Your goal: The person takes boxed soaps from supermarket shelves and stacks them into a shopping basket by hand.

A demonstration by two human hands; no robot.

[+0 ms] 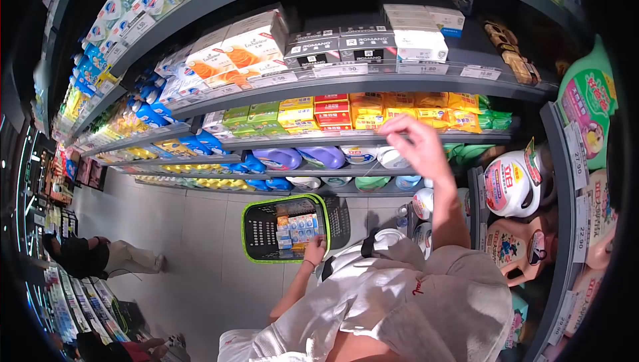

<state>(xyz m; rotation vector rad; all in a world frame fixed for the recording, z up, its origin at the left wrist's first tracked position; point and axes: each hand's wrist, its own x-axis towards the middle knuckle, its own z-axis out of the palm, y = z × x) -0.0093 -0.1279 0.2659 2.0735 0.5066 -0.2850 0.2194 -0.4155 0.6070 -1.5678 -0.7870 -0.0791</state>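
A black shopping basket (pixel 263 257) with a bright green rim is below me, just left of the middle of the view. Inside it lies a cluster of small white, blue and orange boxes (pixel 297 227). My left hand (pixel 315 250) is closed at the basket's right side, fingers curled by the rim; its exact grip is partly hidden. Raised in front of the shelf, my right hand (pixel 409 141) has its fingers loosely bent and apart, with nothing visible in them. Closest to its fingertips are yellow soap packs (pixel 368 120) beside red boxes (pixel 333 114).
Above are Romano boxes (pixel 367 48) and orange-white boxes (pixel 233 56). Purple bottles (pixel 319 157) line a lower shelf. Large detergent jugs (pixel 511 185) stand at right. A person in dark clothes (pixel 80 255) is in the aisle at left, on the grey tiled floor (pixel 193 229).
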